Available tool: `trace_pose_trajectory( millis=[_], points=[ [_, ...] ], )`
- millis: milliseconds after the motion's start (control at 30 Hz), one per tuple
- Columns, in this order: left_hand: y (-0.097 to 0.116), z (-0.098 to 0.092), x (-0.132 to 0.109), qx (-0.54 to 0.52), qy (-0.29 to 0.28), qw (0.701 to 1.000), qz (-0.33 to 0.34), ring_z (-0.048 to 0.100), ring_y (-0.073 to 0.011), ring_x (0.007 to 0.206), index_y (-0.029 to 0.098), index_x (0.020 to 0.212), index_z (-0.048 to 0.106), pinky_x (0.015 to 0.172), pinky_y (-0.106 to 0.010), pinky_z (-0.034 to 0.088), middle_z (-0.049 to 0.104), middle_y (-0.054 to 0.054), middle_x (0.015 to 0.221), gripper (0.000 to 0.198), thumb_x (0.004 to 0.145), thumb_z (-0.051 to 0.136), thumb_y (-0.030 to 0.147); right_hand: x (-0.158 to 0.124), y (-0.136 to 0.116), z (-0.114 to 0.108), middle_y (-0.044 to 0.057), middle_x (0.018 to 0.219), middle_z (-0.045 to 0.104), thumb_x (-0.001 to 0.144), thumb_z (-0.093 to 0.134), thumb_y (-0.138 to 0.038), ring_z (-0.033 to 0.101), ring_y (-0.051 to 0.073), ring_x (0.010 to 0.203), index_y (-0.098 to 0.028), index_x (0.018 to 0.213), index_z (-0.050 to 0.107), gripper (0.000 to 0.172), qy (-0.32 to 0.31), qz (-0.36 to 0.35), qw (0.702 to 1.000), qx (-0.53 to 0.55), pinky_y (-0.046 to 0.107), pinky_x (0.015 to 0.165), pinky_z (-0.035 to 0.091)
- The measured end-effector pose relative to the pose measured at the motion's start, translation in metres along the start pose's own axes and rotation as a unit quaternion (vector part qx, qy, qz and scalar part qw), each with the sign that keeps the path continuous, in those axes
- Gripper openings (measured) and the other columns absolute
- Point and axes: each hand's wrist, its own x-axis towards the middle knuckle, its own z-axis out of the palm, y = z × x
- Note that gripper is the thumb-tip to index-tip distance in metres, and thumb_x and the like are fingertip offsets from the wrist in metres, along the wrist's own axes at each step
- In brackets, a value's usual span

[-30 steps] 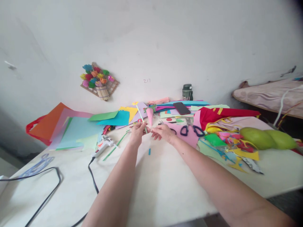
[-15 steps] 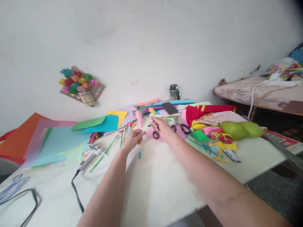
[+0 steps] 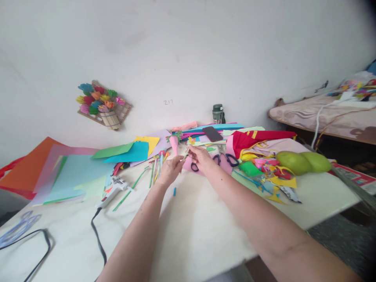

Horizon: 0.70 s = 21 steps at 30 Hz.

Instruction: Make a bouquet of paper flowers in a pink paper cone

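My left hand (image 3: 171,170) and my right hand (image 3: 200,158) meet over the middle of the white table (image 3: 188,219). Both pinch a thin stick with a small yellow paper flower (image 3: 190,141) at its far end. The fingers of both hands are closed on the stick. A pink paper cone (image 3: 174,144) lies just beyond my left hand. Black-handled scissors (image 3: 226,159) lie on pink paper right of my right hand. Several green and coloured sticks (image 3: 155,166) lie left of my left hand.
A glue gun (image 3: 113,189) with a black cable (image 3: 98,243) lies at the left. Coloured paper sheets (image 3: 79,168) cover the far left, paper scraps (image 3: 273,176) the right. A phone (image 3: 212,134), a dark jar (image 3: 217,113), a green gourd-like object (image 3: 302,162) and a bed (image 3: 323,113) stand behind.
My right hand carried the flower stick away to the right, and my left hand has now closed on it again. The view has swung to the right.
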Motion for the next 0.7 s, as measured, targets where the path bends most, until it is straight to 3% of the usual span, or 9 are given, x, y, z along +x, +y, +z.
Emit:
trace_pose_trajectory(
  millis=[267, 433, 567, 700],
  points=[
    [0.0, 0.003, -0.003, 0.081, -0.017, 0.994, 0.073, 0.052, -0.0151, 0.053, 0.026, 0.084, 0.072, 0.059, -0.023, 0.032, 0.059, 0.0, 0.055, 0.016, 0.08, 0.056, 0.025, 0.004, -0.007, -0.009, -0.004, 0.048, 0.047, 0.062, 0.068, -0.019, 0.032, 0.003, 0.04, -0.016, 0.058, 0.048, 0.02, -0.042, 0.098, 0.994, 0.029, 0.017, 0.033, 0.017],
    [0.007, 0.004, -0.005, 0.035, 0.006, 0.999, 0.024, 0.05, -0.0164, 0.052, 0.026, 0.082, 0.07, 0.061, -0.024, 0.03, 0.056, 0.001, 0.05, 0.01, 0.075, 0.063, 0.025, 0.002, -0.008, -0.009, -0.004, 0.052, 0.05, 0.063, 0.07, -0.021, 0.035, 0.004, 0.042, -0.016, 0.062, 0.053, 0.019, -0.056, 0.08, 0.995, 0.026, 0.018, 0.034, 0.019],
    [0.01, 0.005, -0.006, 0.037, -0.002, 0.999, -0.001, 0.049, -0.0172, 0.051, 0.025, 0.075, 0.064, 0.061, -0.025, 0.028, 0.056, 0.001, 0.048, 0.002, 0.076, 0.063, 0.026, 0.001, -0.008, -0.008, -0.004, 0.055, 0.05, 0.064, 0.071, -0.022, 0.037, 0.004, 0.044, -0.016, 0.062, 0.053, 0.019, -0.032, 0.059, 0.997, 0.04, 0.017, 0.035, 0.02],
    [0.008, 0.006, -0.007, 0.037, -0.005, 0.999, -0.002, 0.046, -0.0164, 0.05, 0.024, 0.061, 0.058, 0.058, -0.024, 0.025, 0.055, 0.0, 0.048, 0.015, 0.075, 0.062, 0.029, 0.002, -0.008, -0.009, -0.003, 0.053, 0.05, 0.065, 0.071, -0.021, 0.038, 0.004, 0.044, -0.016, 0.059, 0.05, 0.022, -0.022, 0.062, 0.997, 0.032, 0.018, 0.036, 0.022]
  ],
)
